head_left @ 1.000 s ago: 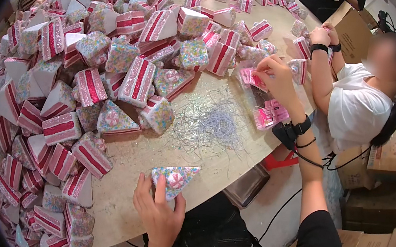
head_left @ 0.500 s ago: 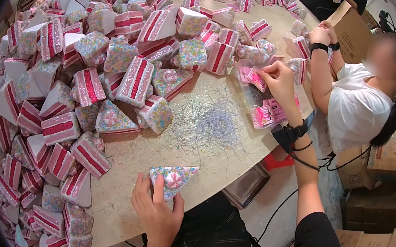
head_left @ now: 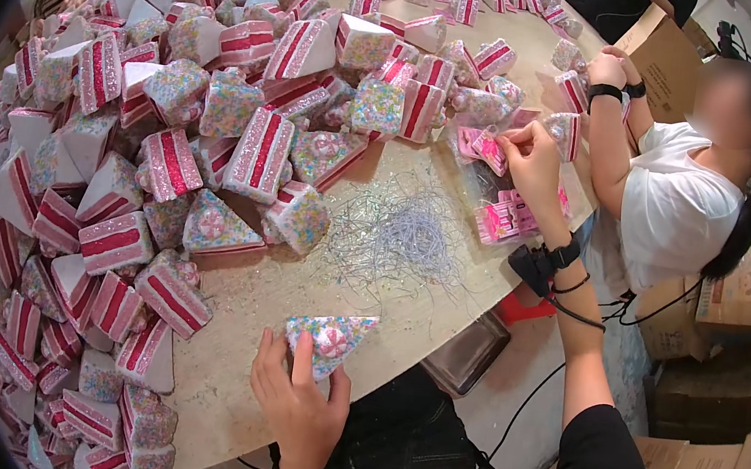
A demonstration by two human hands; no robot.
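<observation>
At the table's near edge, my left hand (head_left: pixel 304 420) is closed around a toy cake slice (head_left: pixel 348 332). Its sprinkled top, with a pink-and-white swirl, faces up, and my index finger lies on it. Farther off to the right, my right hand (head_left: pixel 536 168) pinches a small pink printed tag (head_left: pixel 482 144) between thumb and fingers. The tag is above a clear plastic container (head_left: pixel 467 175), which holds more pink tags (head_left: pixel 511 216). Between my two hands lies a loose tangle of thin, pale threads (head_left: pixel 413 239).
A high heap of similar cake slices (head_left: pixel 258 155) covers the table's left and far side. Glitter specks the tabletop (head_left: pixel 268 296). A person in a white shirt (head_left: pixel 684 199) sits to the right, near cardboard boxes (head_left: pixel 730 352). Black cables run beside my right arm.
My right hand has shifted very slightly to the right with the pink tag still pinched. My left hand and its cake slice have hardly moved. A person at far left has moved an arm.
</observation>
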